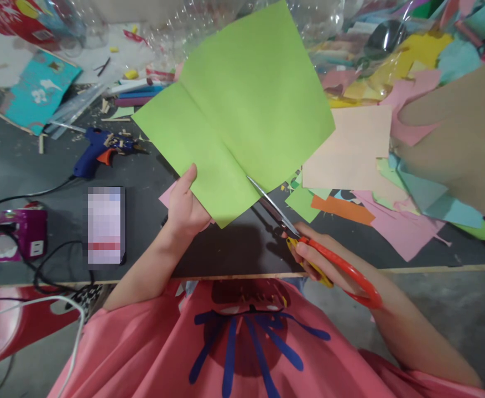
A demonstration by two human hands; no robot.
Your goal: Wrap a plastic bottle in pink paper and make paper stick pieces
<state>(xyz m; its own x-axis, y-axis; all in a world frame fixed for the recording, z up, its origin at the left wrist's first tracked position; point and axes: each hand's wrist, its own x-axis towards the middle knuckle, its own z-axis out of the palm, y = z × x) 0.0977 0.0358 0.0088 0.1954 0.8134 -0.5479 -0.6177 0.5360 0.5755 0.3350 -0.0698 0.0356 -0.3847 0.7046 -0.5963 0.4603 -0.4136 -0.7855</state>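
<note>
My left hand (188, 204) grips the lower left edge of a large green paper sheet (259, 94), thumb on top and the fingers hidden beneath. A crease runs slantwise across the sheet. My right hand (314, 251) holds scissors (342, 265) with one red and one yellow handle loop. Their blades are at the sheet's lower edge, one over the paper and the other under or beside it. Whether the paper has been cut there I cannot tell. The sheet is held up above the dark table (221, 254).
On the left lie a blue glue gun (95, 152), a phone (105, 224) and a purple power socket box (26, 232) with cables. Coloured paper scraps (412, 226) and a pale sheet (350, 146) cover the right side. Clear plastic bottles (176, 33) stand at the back.
</note>
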